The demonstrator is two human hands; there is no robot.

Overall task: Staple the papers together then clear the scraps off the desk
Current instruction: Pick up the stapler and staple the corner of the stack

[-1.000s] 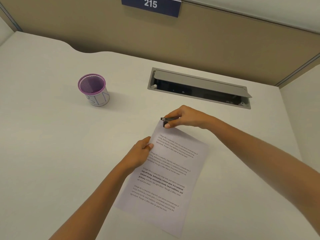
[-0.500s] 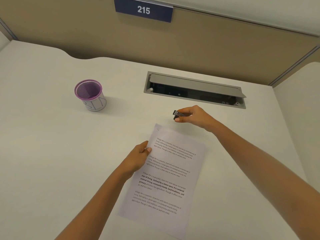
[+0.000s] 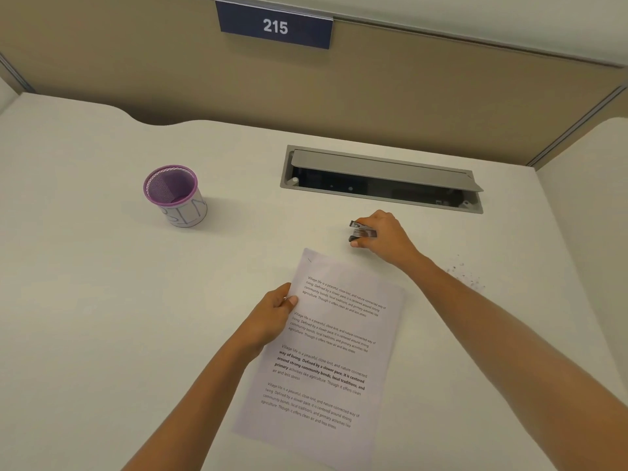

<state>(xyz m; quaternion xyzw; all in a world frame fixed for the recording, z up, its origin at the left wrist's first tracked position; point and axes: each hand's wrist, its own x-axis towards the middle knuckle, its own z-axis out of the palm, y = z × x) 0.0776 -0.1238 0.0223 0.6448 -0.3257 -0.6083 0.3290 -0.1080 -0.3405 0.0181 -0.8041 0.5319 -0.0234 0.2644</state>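
r hand (image 3: 385,237) pulled stapler (image 3: 362,230) off papers (image 3: 343,362), still gripping; l hand (image 3: 272,316) pinches edge; cup (image 3: 178,200), scraps (image 3: 468,275) nearby.

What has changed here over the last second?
The right hand, gripping the stapler, drew back from the papers' top corner toward the far right, leaving a staple there. The left hand still pinches the papers' left edge; the purple cup has not moved.

Setting: office cubicle | Evidence: white desk (image 3: 102,300) enclosed by tan partition panels (image 3: 407,96); numbered plate "215" (image 3: 275,27); recessed cable hatch (image 3: 380,178); mesh pen cup (image 3: 175,195).
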